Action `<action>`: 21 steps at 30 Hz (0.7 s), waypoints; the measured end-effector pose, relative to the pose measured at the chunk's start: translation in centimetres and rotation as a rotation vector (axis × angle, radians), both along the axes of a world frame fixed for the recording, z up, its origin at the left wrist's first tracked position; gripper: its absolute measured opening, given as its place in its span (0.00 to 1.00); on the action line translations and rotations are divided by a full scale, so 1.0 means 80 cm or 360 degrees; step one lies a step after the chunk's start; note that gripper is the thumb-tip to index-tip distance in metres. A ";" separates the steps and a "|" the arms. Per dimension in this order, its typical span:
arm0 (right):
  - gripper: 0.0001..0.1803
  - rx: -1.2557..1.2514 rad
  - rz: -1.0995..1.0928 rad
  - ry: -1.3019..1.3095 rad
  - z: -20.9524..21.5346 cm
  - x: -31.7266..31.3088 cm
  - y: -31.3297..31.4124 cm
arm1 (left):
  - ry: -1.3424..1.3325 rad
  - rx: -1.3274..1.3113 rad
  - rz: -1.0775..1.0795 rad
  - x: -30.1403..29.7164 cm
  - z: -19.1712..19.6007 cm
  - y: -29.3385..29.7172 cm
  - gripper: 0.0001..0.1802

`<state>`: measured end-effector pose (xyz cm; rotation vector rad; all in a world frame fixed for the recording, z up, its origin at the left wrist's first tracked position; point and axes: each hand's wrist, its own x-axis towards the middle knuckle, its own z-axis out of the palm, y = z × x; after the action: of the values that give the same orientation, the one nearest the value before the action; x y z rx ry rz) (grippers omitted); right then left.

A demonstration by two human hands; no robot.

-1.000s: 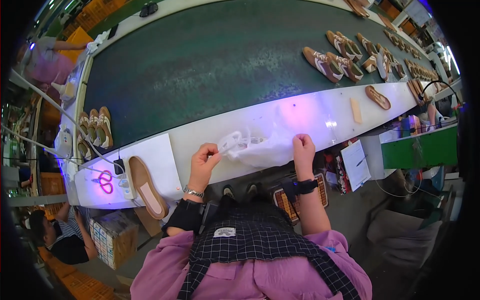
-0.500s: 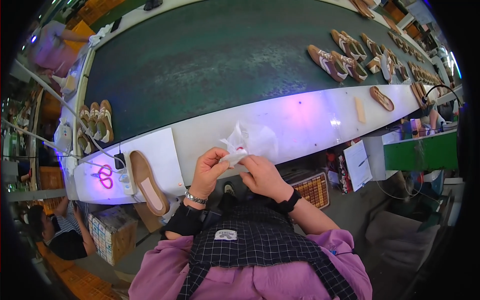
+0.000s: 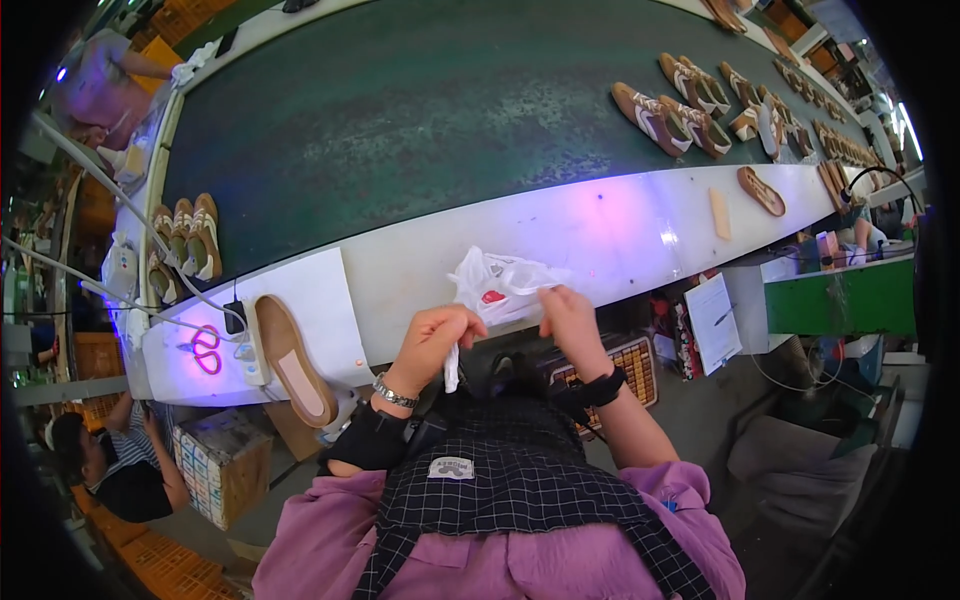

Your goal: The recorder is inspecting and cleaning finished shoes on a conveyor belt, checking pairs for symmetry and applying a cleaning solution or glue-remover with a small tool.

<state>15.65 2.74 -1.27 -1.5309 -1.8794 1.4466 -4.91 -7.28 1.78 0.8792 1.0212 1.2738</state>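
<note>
A crumpled thin white plastic bag [image 3: 515, 278] lies at the near edge of the white ledge, with a small red thing [image 3: 492, 297] showing in or on it. My right hand [image 3: 572, 325] pinches the bag's right end. My left hand [image 3: 432, 342] is closed at the near left of the bag, apart from it. From under its fingers hangs a white strip [image 3: 452, 370]; whether this is plastic or paper I cannot tell.
A green conveyor belt [image 3: 400, 120] runs beyond the white ledge [image 3: 410, 320], with brown-and-white shoes [image 3: 650, 118] at right and more [image 3: 205, 240] at left. Pink-handled scissors [image 3: 207, 350], a power strip [image 3: 252, 358] and a large sole [image 3: 290, 360] lie at left. A clipboard [image 3: 712, 325] is at right.
My hands have moved apart, the right one to the right with the bag's end. The bag is spread wider, the red thing shows more, and a white strip now hangs from my left hand.
</note>
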 end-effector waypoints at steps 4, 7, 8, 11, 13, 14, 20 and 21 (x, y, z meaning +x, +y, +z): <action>0.06 -0.1067 -0.0637 0.1065 0.003 0.017 0.009 | 0.0969 0.0174 -0.0058 0.019 -0.005 0.013 0.13; 0.02 -0.1118 -0.0956 0.1504 0.020 -0.006 0.001 | 0.1327 0.0279 -0.0087 0.032 -0.013 0.020 0.12; 0.03 -0.0990 -0.1165 0.1578 0.026 -0.020 -0.004 | 0.1457 0.0244 -0.0142 0.034 -0.016 0.021 0.12; 0.07 -0.0359 -0.0835 0.1480 -0.001 -0.028 -0.011 | 0.1736 0.0120 -0.0213 0.043 -0.021 0.028 0.13; 0.10 -0.0129 -0.0717 0.1129 -0.012 -0.023 -0.018 | 0.1881 0.0030 -0.0210 0.043 -0.021 0.030 0.15; 0.10 0.0611 -0.0526 0.0504 -0.012 -0.025 -0.021 | 0.2008 0.0001 -0.0193 0.042 -0.018 0.033 0.18; 0.09 0.1009 -0.0033 -0.0505 -0.009 -0.018 -0.021 | 0.2185 -0.0082 -0.0115 0.041 0.004 0.046 0.31; 0.11 0.0804 0.0043 -0.0616 -0.007 -0.019 -0.015 | 0.2166 -0.0007 -0.0037 0.045 0.005 0.047 0.33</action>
<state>14.15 1.51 -1.81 -1.5976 -2.2595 0.6243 -1.30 -3.51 2.21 1.8038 2.0089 0.5075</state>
